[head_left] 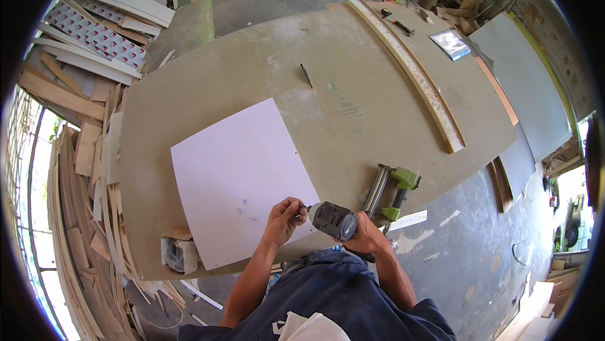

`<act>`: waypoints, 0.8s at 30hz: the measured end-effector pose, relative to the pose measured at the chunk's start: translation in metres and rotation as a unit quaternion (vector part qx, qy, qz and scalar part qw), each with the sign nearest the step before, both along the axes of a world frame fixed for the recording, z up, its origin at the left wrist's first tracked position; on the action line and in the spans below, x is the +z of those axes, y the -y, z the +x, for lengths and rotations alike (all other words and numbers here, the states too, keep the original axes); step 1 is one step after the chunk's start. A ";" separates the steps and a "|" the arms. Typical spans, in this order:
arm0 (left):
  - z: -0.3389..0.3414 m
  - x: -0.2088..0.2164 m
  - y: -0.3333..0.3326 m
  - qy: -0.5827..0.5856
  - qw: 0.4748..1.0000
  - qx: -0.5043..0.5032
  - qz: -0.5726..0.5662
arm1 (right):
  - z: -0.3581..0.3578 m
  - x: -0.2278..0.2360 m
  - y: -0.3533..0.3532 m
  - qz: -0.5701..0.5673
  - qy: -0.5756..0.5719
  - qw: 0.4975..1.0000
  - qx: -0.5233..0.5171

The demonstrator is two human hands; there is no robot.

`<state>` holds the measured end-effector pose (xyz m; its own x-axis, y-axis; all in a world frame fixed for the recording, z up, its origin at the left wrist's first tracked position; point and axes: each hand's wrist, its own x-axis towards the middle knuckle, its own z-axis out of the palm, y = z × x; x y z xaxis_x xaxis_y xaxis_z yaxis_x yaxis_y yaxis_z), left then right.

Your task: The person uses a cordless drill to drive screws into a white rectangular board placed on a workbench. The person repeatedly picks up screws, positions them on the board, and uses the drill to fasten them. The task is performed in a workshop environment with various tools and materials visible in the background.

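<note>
A dark cordless drill [335, 220] is gripped by its handle in my right hand [367, 235], its nose pointing left. At that nose, the fingers of my left hand [285, 218] are pinched together around the bit end [305, 207]; the bit itself is mostly hidden. Both hands are over the near right corner of a white panel [242, 171], which lies flat on the large worktable. A few small bluish bits [244, 210] lie on the panel. Just right of the drill, a green and grey nail gun [394, 191] rests on the table.
The brown worktable [252, 76] carries a pencil-like dark stick [306, 76], a long pale strip [413, 76], a hammer-like tool [401, 27] and a flat plastic-wrapped packet [450, 45]. A plastic-wrapped block [179, 254] sits at the near left corner. Wood offcuts [79, 202] pile up at the left.
</note>
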<state>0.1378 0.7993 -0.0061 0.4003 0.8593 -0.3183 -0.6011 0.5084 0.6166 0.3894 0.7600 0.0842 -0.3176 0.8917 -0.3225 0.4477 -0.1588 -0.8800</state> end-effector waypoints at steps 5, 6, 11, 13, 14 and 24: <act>-0.005 0.001 -0.009 -0.009 0.998 -0.047 0.035 | 0.005 -0.003 -0.008 -0.016 -0.004 1.000 0.019; -0.007 0.002 -0.013 -0.010 0.997 -0.064 0.048 | 0.006 -0.004 -0.009 -0.016 -0.007 1.000 0.025; -0.019 -0.011 -0.029 -0.022 0.986 -0.147 0.079 | 0.006 -0.002 -0.020 -0.023 -0.016 0.998 0.050; -0.019 -0.019 -0.033 -0.014 0.986 -0.137 0.090 | 0.006 -0.009 -0.026 -0.015 -0.022 0.998 0.050; -0.016 -0.021 -0.035 -0.004 0.989 -0.117 0.094 | 0.004 -0.010 -0.029 -0.011 -0.025 0.998 0.051; -0.025 -0.039 -0.101 -0.264 0.936 0.155 0.175 | -0.019 0.006 -0.126 0.013 0.002 1.000 0.027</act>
<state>0.1123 0.9004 -0.0453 -0.0193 0.9967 -0.0790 -0.2507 0.0716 0.9654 0.3707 0.8856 0.0904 -0.3649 0.8810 -0.3011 0.4588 -0.1113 -0.8816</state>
